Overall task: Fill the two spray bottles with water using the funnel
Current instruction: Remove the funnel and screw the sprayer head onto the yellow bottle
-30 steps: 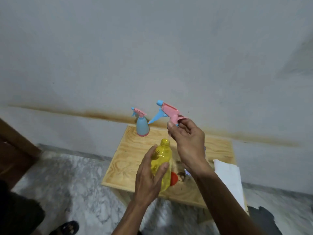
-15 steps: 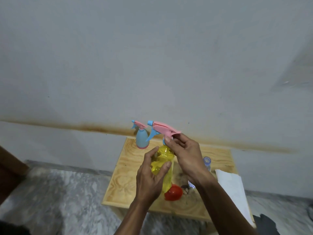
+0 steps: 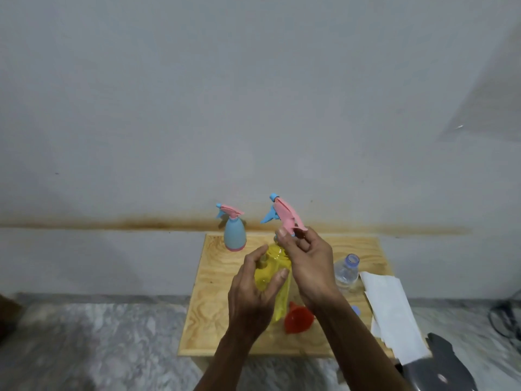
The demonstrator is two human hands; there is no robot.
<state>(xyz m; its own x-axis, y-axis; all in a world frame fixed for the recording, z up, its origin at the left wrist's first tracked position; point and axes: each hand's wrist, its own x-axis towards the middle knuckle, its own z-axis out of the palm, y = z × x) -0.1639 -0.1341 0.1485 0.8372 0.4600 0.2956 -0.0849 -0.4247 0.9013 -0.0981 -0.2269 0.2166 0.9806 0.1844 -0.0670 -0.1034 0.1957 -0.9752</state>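
Left hand (image 3: 253, 292) wraps the yellow spray bottle (image 3: 275, 277) above the wooden table (image 3: 214, 306), right hand (image 3: 307, 261) pinching the pink trigger head (image 3: 286, 217) at its neck. Red funnel (image 3: 297, 320) lies beside it; blue spray bottle (image 3: 234, 234) stands behind.

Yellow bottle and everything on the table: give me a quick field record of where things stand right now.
yellow bottle: gripped by left hand, over the table
spray head: pinched by right hand at the yellow bottle's neck; seated or not, cannot tell
blue spray bottle: upright at table's back, head on
funnel: orange, lying on table, unused
water bottle: clear, uncapped, upright
paper: white, at table's right edge
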